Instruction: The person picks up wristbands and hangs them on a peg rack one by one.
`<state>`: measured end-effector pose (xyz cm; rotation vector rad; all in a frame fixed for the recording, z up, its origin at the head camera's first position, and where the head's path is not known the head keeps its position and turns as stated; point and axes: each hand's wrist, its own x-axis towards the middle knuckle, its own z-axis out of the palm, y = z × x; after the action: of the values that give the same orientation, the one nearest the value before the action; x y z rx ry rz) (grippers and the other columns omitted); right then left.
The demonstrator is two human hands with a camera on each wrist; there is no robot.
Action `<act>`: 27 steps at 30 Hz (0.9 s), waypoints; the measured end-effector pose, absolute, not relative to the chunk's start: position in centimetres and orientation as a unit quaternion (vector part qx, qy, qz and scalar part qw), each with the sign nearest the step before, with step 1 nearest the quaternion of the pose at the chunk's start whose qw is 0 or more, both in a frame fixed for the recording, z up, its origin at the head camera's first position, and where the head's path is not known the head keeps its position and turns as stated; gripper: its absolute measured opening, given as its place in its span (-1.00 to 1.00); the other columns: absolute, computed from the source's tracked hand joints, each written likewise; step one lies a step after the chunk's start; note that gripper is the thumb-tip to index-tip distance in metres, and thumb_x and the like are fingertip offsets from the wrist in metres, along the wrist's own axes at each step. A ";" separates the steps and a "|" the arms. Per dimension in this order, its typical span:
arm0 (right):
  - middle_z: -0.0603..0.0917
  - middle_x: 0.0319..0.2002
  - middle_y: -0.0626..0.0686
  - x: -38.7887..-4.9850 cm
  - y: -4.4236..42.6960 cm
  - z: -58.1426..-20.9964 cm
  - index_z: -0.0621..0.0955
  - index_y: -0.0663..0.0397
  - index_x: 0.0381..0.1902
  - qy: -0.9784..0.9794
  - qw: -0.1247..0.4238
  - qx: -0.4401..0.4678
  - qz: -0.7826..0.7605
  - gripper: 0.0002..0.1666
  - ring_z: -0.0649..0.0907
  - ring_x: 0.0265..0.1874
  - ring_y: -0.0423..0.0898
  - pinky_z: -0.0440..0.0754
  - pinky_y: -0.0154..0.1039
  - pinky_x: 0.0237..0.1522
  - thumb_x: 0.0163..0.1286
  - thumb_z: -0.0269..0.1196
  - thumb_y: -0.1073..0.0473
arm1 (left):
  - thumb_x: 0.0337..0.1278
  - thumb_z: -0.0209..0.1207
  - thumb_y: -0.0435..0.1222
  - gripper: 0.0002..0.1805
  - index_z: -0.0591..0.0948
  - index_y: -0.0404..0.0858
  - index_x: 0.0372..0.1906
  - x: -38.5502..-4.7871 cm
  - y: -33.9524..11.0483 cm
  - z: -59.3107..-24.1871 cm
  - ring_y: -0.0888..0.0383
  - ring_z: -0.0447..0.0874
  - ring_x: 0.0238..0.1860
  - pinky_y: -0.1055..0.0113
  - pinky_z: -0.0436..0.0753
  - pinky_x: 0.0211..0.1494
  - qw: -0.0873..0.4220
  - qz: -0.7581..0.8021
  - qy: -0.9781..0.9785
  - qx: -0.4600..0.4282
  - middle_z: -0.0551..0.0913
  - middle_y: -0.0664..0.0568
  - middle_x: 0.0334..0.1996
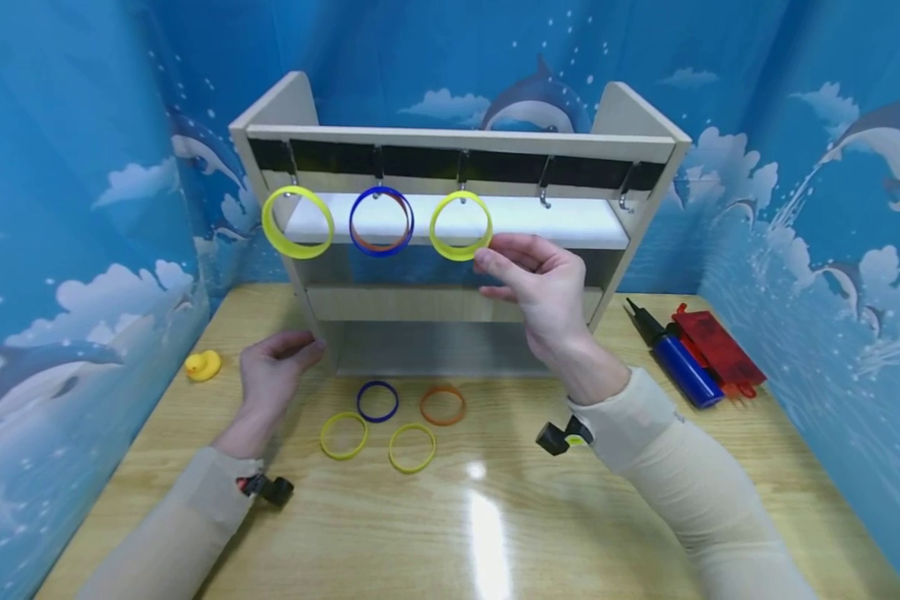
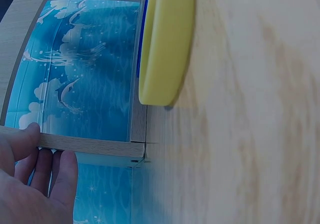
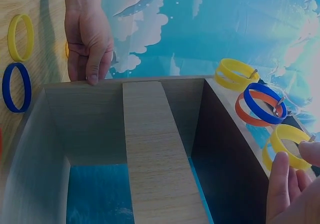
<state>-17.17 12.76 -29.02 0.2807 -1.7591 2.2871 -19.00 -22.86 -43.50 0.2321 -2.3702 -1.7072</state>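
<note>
My right hand (image 1: 551, 287) pinches the lower right edge of a yellow wristband (image 1: 461, 254) that hangs on the middle hook (image 1: 463, 167) of a wooden shelf rack (image 1: 457, 304). Thumb and forefinger meet that band in the right wrist view. Another yellow wristband (image 1: 298, 250) hangs on the leftmost hook. On the second hook, a blue wristband (image 1: 354, 237) hangs with an orange wristband (image 3: 247, 115) behind it. My left hand (image 1: 273, 375) grips the rack's left side board (image 2: 95, 145), thumb on one face and fingers on the other.
On the table before the rack lie a blue band (image 1: 377, 419), an orange band (image 1: 442, 422) and two yellow bands (image 1: 412, 471). The two right hooks (image 1: 545, 200) are bare. A rubber duck (image 1: 203, 365) sits left; a blue pump (image 1: 686, 367) and red object (image 1: 727, 346) lie right.
</note>
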 end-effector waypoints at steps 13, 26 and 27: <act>0.92 -0.24 -0.21 -15.9 14.8 -32.8 0.77 0.31 0.10 -0.695 0.036 0.083 0.714 -0.75 0.90 -0.25 -0.24 0.92 -0.19 -0.20 0.51 0.45 0.38 | 0.38 0.55 -0.13 -0.59 0.82 -0.22 0.20 -19.2 -23.0 -43.5 0.48 0.76 -0.16 0.57 0.70 -0.03 0.095 -0.573 -0.810 0.081 0.84 0.51 -0.21; 0.90 -0.06 0.34 -15.5 15.8 -42.4 0.79 0.33 0.11 -0.809 -0.162 0.048 0.562 -0.63 0.89 -0.25 -0.02 0.94 0.05 -0.10 0.50 0.51 0.17 | 0.35 0.57 -0.16 -0.60 0.83 -0.27 0.16 -19.0 -22.7 -43.4 0.48 0.77 -0.18 0.58 0.70 -0.06 0.106 -0.576 -0.806 0.086 0.85 0.49 -0.25; 0.90 -0.08 0.33 -15.6 15.7 -42.8 0.79 0.34 0.12 -0.813 -0.169 0.046 0.556 -0.62 0.89 -0.27 -0.02 0.94 0.01 -0.12 0.49 0.51 0.17 | 0.35 0.57 -0.16 -0.60 0.83 -0.27 0.16 -18.9 -22.7 -43.4 0.48 0.77 -0.18 0.58 0.70 -0.07 0.106 -0.575 -0.806 0.086 0.84 0.50 -0.26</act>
<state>-15.60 15.70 -42.84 0.1638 -2.8707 1.9633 -18.94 -22.68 -43.42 0.2531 -2.3750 -1.6941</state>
